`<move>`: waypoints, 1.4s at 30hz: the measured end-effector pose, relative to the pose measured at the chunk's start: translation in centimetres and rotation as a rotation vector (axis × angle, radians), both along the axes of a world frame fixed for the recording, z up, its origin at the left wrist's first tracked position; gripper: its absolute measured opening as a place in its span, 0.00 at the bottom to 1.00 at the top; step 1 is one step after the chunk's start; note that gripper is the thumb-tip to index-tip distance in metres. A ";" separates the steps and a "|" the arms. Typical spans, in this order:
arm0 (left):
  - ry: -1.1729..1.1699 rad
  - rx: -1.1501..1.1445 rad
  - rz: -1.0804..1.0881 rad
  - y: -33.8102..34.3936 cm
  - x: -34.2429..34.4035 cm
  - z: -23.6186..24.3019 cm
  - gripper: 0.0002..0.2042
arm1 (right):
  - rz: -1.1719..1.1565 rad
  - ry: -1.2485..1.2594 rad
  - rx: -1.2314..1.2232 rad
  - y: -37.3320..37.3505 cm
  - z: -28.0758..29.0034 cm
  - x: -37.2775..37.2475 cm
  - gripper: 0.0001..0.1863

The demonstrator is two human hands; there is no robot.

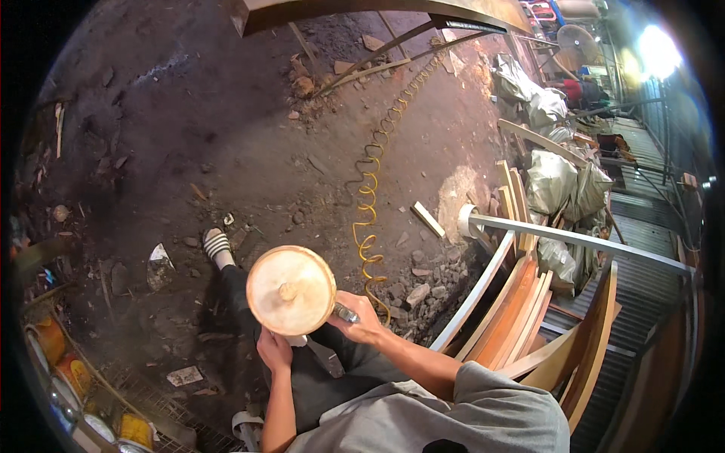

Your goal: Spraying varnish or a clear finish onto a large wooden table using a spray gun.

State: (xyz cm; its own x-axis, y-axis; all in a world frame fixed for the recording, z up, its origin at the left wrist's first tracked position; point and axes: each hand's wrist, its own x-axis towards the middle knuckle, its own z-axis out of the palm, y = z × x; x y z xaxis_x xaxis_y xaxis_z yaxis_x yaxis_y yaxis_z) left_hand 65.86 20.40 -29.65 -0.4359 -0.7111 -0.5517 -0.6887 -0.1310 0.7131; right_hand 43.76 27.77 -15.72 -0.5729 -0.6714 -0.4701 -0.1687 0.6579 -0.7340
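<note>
A pale round wooden piece (291, 264) with a small knob in its middle is above my lap, its knobbed face up. My left hand (274, 350) is closed at its lower edge, with some fingers hidden beneath it. My right hand (361, 320) is closed around a grey metal tool (347, 313), whose end meets the right rim of the round piece; the tool's kind is unclear. Below the disc a white part (297, 340) shows, and a flat grey piece (326, 357) lies against my dark trousers.
A yellow coiled hose (368, 204) runs over the dirt floor to near my right hand. At right lie curved wooden pieces (513, 309), a metal bar (581, 240), rubble (419, 294) and pale sacks (551, 181). Several cans (75, 374) stand lower left. A wooden frame (377, 11) stands ahead.
</note>
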 end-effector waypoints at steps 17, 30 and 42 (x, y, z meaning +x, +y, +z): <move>-0.027 0.008 0.097 3.3 -0.7 4.4 0.15 | 0.091 -0.019 -0.118 3.6 9.0 -0.7 0.22; 0.083 0.136 0.364 -2.3 -11.6 10.9 0.19 | -0.448 -0.188 -0.266 16.4 25.6 -21.3 0.11; -0.564 -0.015 0.004 -5.4 -23.5 16.1 0.21 | -1.177 0.041 -0.322 29.5 25.4 -58.8 0.12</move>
